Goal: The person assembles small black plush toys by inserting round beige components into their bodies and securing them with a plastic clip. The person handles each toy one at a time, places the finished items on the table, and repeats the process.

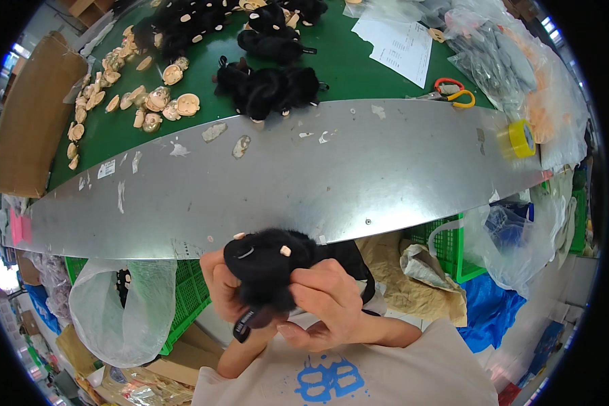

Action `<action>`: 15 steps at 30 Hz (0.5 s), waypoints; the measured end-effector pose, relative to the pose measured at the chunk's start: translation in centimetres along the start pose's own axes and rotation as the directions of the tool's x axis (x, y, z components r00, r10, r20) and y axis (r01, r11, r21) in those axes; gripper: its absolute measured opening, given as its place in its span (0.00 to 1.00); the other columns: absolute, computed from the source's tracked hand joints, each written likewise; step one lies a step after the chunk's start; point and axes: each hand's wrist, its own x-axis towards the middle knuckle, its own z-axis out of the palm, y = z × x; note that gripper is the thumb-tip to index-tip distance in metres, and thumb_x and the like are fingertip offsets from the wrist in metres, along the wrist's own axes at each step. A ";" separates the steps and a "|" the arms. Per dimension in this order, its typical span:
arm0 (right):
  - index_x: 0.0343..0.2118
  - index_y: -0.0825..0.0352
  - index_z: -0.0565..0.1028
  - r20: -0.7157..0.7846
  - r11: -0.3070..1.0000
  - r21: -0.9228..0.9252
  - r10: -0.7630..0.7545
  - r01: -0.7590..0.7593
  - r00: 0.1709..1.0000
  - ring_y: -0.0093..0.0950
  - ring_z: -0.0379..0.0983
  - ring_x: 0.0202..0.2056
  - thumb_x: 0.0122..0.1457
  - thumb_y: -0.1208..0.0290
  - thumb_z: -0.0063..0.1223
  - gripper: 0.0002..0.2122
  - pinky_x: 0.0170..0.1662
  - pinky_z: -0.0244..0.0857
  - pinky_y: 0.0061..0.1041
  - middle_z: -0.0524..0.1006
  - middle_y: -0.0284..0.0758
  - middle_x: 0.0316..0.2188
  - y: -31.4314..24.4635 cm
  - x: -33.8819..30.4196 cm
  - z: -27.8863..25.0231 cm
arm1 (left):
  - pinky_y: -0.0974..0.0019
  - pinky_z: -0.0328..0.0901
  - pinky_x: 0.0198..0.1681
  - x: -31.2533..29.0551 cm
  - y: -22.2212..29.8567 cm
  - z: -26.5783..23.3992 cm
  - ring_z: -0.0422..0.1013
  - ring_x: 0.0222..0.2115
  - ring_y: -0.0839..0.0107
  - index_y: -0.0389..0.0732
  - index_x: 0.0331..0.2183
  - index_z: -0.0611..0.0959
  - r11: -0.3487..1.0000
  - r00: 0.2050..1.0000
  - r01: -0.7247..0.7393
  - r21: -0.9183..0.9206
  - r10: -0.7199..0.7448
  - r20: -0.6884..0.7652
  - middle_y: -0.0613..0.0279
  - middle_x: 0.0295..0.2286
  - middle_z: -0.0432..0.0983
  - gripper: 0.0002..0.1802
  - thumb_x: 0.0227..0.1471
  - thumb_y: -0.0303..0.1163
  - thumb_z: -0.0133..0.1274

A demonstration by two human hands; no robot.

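Observation:
Close to my body, just below the metal table edge, I hold a black furry plush toy (267, 254) in both hands. My left hand (221, 289) is closed around its left side. My right hand (326, 298) grips its lower right side with bent fingers. Small beige pieces show on the fur, and a black label (242, 328) hangs from its lower end. More black plush toys (267, 91) lie on the green tabletop ahead. Left of them are several loose beige plastic shells (158, 99), some of them hollow.
A grey metal strip (304, 176) forms the table's near edge. Orange-handled scissors (446, 91), a paper sheet (396, 47) and yellow tape (521, 139) lie at the right. A cardboard box (30, 115) stands left. Green crates (193, 291) and plastic bags (125, 311) sit below the edge.

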 end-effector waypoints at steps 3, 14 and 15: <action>0.33 0.68 0.78 0.049 0.999 -0.041 0.012 -0.010 0.999 0.37 0.70 0.32 0.41 0.71 0.61 0.13 0.36 0.67 0.33 0.76 0.37 0.33 0.5 1.1 -0.8 | 0.64 0.64 0.44 0.3 -1.2 -1.0 0.70 0.39 0.67 0.39 0.28 0.74 0.995 0.998 0.023 0.094 -0.029 0.063 0.52 0.38 0.71 0.16 0.45 0.35 0.65; 0.31 0.64 0.79 0.085 0.982 -0.078 -0.164 0.171 0.983 0.36 0.74 0.38 0.41 0.77 0.61 0.11 0.42 0.71 0.37 0.74 0.36 0.36 3.0 0.9 -1.9 | 0.65 0.62 0.54 1.1 -0.5 -2.5 0.69 0.49 0.66 0.33 0.56 0.64 0.807 0.809 0.472 -0.355 -0.236 0.538 0.53 0.47 0.70 0.41 0.44 0.31 0.66; 0.33 0.65 0.79 0.052 0.991 -0.033 -0.125 0.127 0.991 0.37 0.74 0.38 0.42 0.76 0.61 0.12 0.42 0.71 0.37 0.74 0.37 0.37 3.4 0.5 -1.9 | 0.67 0.64 0.52 1.2 -0.7 -2.6 0.72 0.46 0.67 0.31 0.57 0.64 0.857 0.834 0.411 -0.312 -0.215 0.508 0.52 0.46 0.73 0.40 0.44 0.25 0.65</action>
